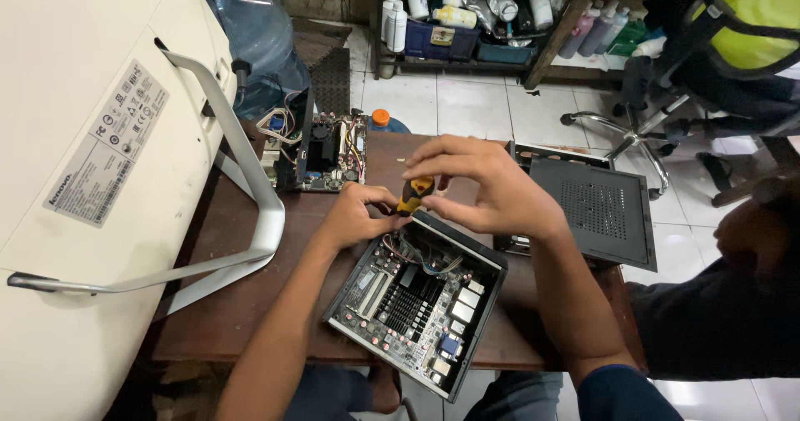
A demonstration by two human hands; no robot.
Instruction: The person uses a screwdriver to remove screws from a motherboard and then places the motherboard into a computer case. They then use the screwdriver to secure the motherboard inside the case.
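An opened small computer case with a bare circuit board and black heatsink lies on the brown wooden table in front of me. My right hand grips the yellow and black handle of a screwdriver held upright over the case's far edge. Beside the screwdriver, my left hand rests on that same far rim with its fingers curled against the tool's lower part.
A white all-in-one monitor lies face down at left with its grey metal stand raised. Another open computer sits at the table's far side, a black perforated cover at right. Another person's arm shows at right, an office chair behind.
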